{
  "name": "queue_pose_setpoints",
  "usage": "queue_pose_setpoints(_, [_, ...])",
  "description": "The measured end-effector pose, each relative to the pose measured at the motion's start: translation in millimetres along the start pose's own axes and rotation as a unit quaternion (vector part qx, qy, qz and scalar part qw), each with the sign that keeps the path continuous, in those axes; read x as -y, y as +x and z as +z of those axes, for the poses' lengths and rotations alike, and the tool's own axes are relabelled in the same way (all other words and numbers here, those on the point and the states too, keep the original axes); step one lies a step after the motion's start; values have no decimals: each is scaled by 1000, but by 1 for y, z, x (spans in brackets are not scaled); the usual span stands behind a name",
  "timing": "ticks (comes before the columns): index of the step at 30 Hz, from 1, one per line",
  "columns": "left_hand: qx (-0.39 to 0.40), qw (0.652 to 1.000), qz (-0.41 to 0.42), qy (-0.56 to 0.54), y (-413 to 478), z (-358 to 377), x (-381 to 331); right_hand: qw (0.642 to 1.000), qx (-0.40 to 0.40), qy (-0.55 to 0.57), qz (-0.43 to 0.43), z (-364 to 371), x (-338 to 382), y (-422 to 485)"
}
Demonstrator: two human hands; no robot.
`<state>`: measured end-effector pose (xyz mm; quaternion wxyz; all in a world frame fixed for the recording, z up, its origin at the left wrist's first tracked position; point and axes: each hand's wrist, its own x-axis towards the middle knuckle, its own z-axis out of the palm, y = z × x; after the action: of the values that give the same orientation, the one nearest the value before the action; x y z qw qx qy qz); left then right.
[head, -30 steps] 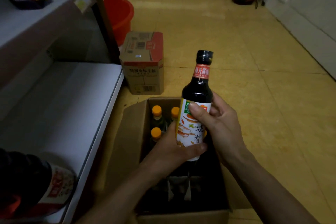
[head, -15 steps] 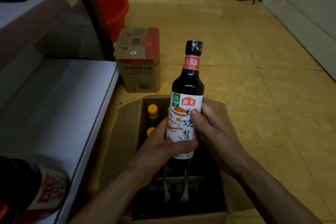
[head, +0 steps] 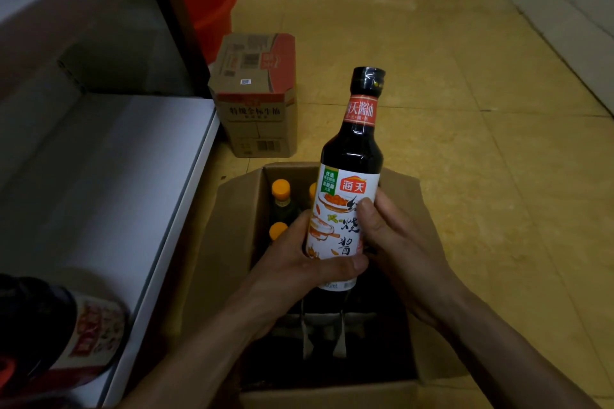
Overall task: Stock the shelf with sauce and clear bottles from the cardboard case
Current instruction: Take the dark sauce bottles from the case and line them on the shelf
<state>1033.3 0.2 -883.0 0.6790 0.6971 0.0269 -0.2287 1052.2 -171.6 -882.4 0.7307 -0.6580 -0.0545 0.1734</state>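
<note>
Gripping from both sides, the person holds a dark glass sauce bottle (head: 352,156) with a white illustrated label and black sealed cap upright, just above the open brown cardboard case (head: 229,242). The left hand (head: 299,262) wraps the lower body, its thumb laid across the foot of the label. The right hand (head: 398,242) closes on the opposite side, thumb pressed to the label's right edge. The two-handed hold appears meant to steady a heavy, smooth bottle and keep the label facing the holder. The bottle is clear of the grey cardboard dividers (head: 307,339) and is judged ready for transfer left to the white shelf board (head: 116,192), which lies just beside the case. Three orange-capped clear bottles (head: 280,191) stand in the case's far-left cells; the one behind the sauce bottle is partly hidden. A second dark labelled bottle (head: 50,332) sits at the near end of the shelf, too blurred to tell its posture. A sealed printed carton (head: 257,93) and a red plastic bucket (head: 206,0) stand beyond on the yellow tiled floor (head: 465,143), clear of the route to the shelf. Most of the stocking is assessed as outstanding.
</note>
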Motion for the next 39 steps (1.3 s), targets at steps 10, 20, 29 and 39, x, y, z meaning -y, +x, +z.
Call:
queue_pose_setpoints(10, [-16,998,-43,-40,-11,-1,-17,999,-3,17,45,16,23,0])
queue_pose_setpoints(20, [-6,996,-68,-53,-40,-9,-47,997,-14,53,60,42,57,-16])
queue_pose_setpoints(29, [7,990,-121,-73,-105,4,-79,991,-72,68,89,75,95,-76])
queue_pose_setpoints(39, [63,983,-159,-69,-188,14,-162,979,-104,67,161,101,185,-149])
